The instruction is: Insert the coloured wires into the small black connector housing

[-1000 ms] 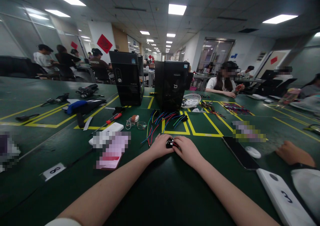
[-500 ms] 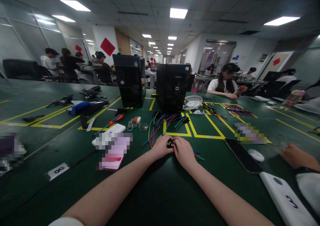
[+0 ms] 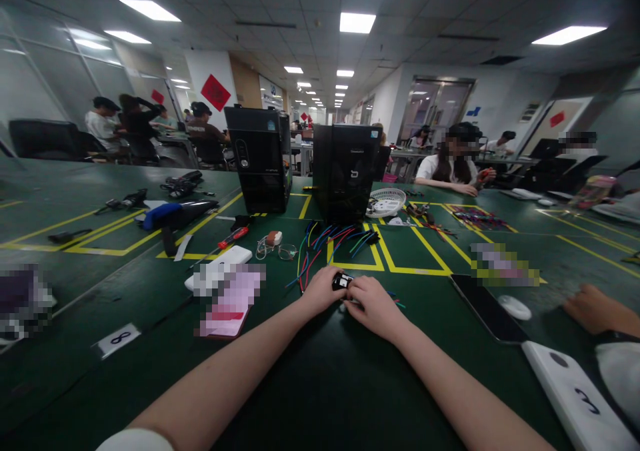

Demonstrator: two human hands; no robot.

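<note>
Two hands meet over one small black part (image 3: 343,280) in the table's (image 3: 280,384) near half, well short of its far edge. The handling looks under way rather than finished: the part is between the fingers, not set down. A spread of coloured wires (image 3: 313,244) lies loose just beyond, in front of the right tower (image 3: 345,171) and reaching across a yellow tape (image 3: 356,265) outline. More wire ends (image 3: 399,302) show past the outer side of the right hand (image 3: 373,301); whether they run to the part is hidden. Nor can I tell whether anything on the part is fastened or loose.

Both forearms come in from the table's near side, left and right, and slant inward to a point. The left hand (image 3: 323,288) lies low, back upward, its fingers curled around the part's left side and pinching it; a pale patch on the part shows between the hands. The right hand is bent at the wrist, knuckles up, fingers curled in toward the part's right side with the fingertips drawn close together. Whether they pinch a wire or only touch the part, I cannot tell.

Left of the wires, farther from the hands, lie glasses (image 3: 287,252) and a screwdriver (image 3: 233,238). Toward the table's right side, a phone (image 3: 487,308) lies well apart, with a co-worker's hand (image 3: 595,304) beyond it.
</note>
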